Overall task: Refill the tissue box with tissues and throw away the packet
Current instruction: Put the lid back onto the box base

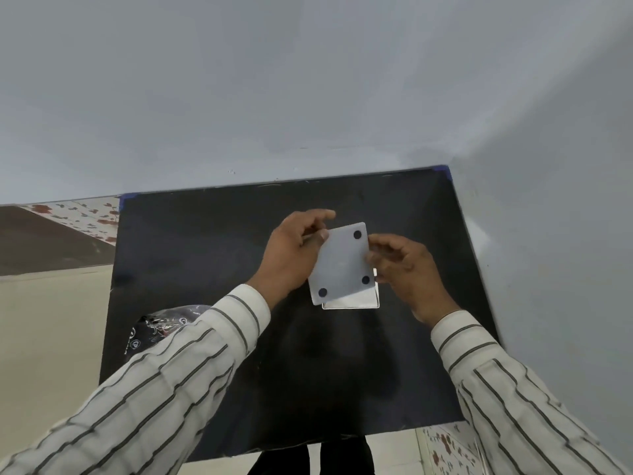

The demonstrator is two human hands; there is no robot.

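1. Nearest, a crinkled clear plastic packet [164, 325] is lying at the black tabletop's [205, 255] left edge, half hidden under the striped left sleeve [154, 365].
2. Mid-table, the left hand [291, 255] and right hand [404, 272] are pinching a flat white square panel with dark round feet [340, 264] by its side edges — tilted, overlapping the white square tissue box [359, 299] just beneath.
3. Beyond, a plain grey wall [308, 80] is closing the corner — patterned tiles at left.

Two arms in striped sleeves extended forward; left hand [291, 255] fingers curled, thumb pinching inward; right hand [406, 272] opposite, fingers bent, gripping from the side.
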